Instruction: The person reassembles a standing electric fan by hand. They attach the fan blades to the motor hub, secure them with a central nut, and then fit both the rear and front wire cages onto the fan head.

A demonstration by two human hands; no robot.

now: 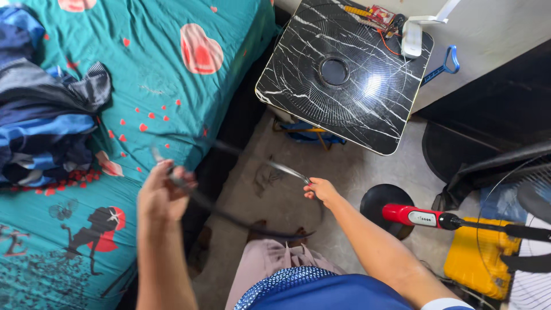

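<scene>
Bed [172, 86], table [344, 74], fan [425, 218] flank blurred, perhaps wire, ring [247, 221].

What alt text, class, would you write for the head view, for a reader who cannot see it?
Seen from above, a person's left hand and right hand hold the two ends of a dark, motion-blurred strap over a grey floor. A teal bedsheet lies left, a black marbled table ahead, and a red-necked fan stand right.

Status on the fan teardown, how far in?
Done: front grille lies off on the black table. In hand: left hand and right hand each hold an end of a thin dark ring, blurred. Left: the fan lies on the floor beside the yellow box.
</scene>
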